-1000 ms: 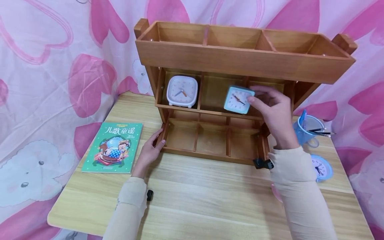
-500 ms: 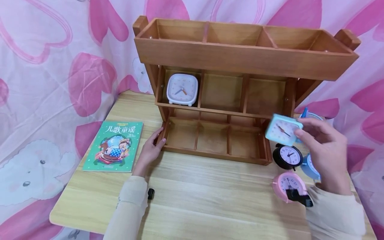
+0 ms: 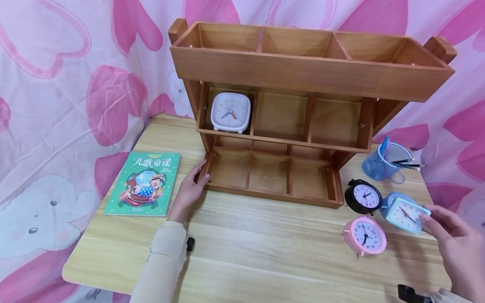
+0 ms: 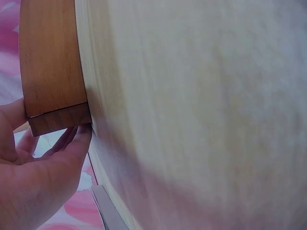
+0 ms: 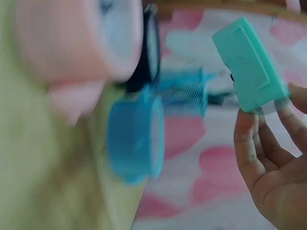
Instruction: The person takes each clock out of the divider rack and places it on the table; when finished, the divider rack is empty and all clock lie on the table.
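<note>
I see the turquoise square clock (image 3: 406, 215), pinched in the right hand (image 3: 460, 246), carried off from the wooden rack (image 3: 314, 78) to above the tabletop's (image 3: 273, 248) right side, leaving 1 white clock (image 3: 230, 112) shelved; the left hand (image 3: 189, 190) half-curls round the rack's lower left end.

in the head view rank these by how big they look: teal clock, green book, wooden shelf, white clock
1. Wooden shelf
2. Green book
3. White clock
4. Teal clock, tilted in the right hand

This is apparent size only.
</note>
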A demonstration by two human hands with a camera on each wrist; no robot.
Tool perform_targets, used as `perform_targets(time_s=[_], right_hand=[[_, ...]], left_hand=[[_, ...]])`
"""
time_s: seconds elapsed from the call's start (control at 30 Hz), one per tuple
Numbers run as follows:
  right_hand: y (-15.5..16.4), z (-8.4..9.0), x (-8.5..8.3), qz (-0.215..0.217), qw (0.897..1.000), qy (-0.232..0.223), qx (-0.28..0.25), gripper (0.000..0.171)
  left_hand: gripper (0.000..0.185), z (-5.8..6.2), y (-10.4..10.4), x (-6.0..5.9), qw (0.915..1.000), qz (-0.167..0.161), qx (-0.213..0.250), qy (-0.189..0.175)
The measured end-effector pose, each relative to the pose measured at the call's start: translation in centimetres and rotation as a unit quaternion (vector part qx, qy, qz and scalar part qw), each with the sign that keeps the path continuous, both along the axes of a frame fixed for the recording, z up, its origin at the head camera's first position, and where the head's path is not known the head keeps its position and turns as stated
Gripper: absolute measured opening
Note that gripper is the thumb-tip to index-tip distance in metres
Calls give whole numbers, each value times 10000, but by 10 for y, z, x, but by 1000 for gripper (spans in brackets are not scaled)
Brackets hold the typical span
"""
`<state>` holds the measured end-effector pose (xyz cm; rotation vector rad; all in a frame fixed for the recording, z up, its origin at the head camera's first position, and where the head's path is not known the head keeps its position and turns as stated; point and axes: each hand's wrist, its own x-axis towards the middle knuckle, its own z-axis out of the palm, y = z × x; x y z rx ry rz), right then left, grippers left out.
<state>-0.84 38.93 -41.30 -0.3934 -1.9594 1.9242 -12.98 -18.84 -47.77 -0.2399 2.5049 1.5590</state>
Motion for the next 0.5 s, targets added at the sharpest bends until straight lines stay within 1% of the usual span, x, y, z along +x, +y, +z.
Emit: perform_targets(time_s=[0.03, 0.17, 0.23, 0.3, 0.33, 0.4, 0.43, 0.5], right_hand=[[7, -6, 4, 94, 9998, 85, -162, 27], [30, -25, 21, 506, 9972, 94, -544, 37], [39, -34, 28, 654, 9958, -14, -646, 40], [46, -41, 33, 780, 9943, -231, -696, 42], [50, -44, 34, 825, 9936, -405, -660, 41], [54, -50, 36, 869, 9912, -904, -417, 37], [56, -52, 36, 853, 9887, -1200, -280, 35], [59, -56, 34, 832, 9801, -1803, -10, 30]], left_hand=[[53, 0, 0, 0, 10000, -2, -9, 5], [53, 1, 0, 1, 10000, 1, 7, 43], [53, 2, 1, 1, 10000, -1, 2, 57], [53, 3, 1, 1, 10000, -3, -3, 73], [53, 3, 1, 1, 10000, -3, -19, 83], [53, 3, 1, 1, 10000, -2, -42, 83], [53, 3, 1, 1, 10000, 3, -49, 82], [53, 2, 1, 1, 10000, 9, -60, 69]])
